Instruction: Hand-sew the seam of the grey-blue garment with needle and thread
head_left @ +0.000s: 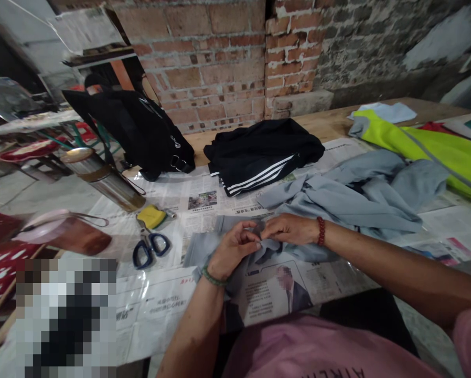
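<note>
A grey garment (361,189) lies crumpled across the newspaper, and one end of it runs under both of my hands. My left hand (235,244), with a green bracelet at the wrist, pinches the grey cloth between thumb and fingers. Close against it, my right hand (285,229), wearing a red bead bracelet, has its fingers closed on the same cloth. Whether anything small sits between the fingertips cannot be made out. To the left lie scissors (151,247) with dark blue handles, beside a yellow tape measure or similar small tool (152,216).
Newspaper (160,310) covers the table. Behind my hands sit folded black clothing (265,152) with white stripes and a black bag (141,126). A steel flask (105,178) and a pink cup (70,233) are at left. A yellow-green vest (436,152) lies right.
</note>
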Motion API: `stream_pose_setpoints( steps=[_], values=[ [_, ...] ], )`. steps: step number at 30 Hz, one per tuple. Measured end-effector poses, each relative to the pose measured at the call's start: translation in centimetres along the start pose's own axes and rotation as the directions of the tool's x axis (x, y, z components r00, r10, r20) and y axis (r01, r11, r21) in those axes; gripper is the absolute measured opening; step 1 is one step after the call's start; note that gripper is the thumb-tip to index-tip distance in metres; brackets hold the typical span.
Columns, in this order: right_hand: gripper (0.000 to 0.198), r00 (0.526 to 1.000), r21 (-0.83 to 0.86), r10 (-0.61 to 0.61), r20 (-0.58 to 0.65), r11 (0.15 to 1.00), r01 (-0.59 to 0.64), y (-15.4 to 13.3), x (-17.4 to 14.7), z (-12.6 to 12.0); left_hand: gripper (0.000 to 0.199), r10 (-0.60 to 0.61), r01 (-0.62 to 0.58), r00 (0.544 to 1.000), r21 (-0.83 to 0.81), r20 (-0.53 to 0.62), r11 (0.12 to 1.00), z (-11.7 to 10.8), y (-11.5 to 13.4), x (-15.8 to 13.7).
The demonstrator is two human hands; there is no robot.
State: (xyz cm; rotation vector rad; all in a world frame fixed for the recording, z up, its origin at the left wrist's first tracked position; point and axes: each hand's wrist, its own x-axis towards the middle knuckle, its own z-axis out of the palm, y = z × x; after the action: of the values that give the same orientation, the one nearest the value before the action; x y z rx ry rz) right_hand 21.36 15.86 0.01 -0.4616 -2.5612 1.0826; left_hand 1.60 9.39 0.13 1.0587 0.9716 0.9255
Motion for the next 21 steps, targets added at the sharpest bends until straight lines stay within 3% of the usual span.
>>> stream_pose_setpoints(
  steps=[5, 12, 16, 19, 21],
  values=[
    [0.018, 0.995, -0.014, 0.094, -0.039, 0.995, -0.094, -1.2, 0.0, 0.3, 0.043, -0.005, 0.005, 1.000, 0.003, -0.022, 1.000, 0.1, -0.2, 0.1],
    [0.032, 0.988, -0.081, 0.142, -0.061, 0.986, -0.147, -2.4, 0.2, 0.8, 0.043, -0.011, 0.011, 1.000, 0.023, -0.007, 1.000, 0.2, -0.3, 0.2],
    [0.031, 0.968, -0.218, 0.052, -0.244, 0.970, -0.107, -2.2, -0.6, 0.7, 0.045, -0.033, 0.032, 0.999, -0.008, -0.041, 0.999, 0.1, -0.2, 0.1],
    [0.024, 0.901, -0.344, -0.090, -0.425, 0.936, -0.069, -2.6, -1.6, 1.2, 0.048, -0.040, 0.040, 0.998, -0.015, -0.052, 0.999, 0.0, -0.2, 0.1],
    [0.019, 0.870, -0.402, -0.161, -0.466, 0.915, -0.046, -3.1, -2.1, 2.0, 0.048, -0.038, 0.037, 0.998, -0.008, -0.054, 0.999, -0.1, -0.2, 0.1]
  ],
)
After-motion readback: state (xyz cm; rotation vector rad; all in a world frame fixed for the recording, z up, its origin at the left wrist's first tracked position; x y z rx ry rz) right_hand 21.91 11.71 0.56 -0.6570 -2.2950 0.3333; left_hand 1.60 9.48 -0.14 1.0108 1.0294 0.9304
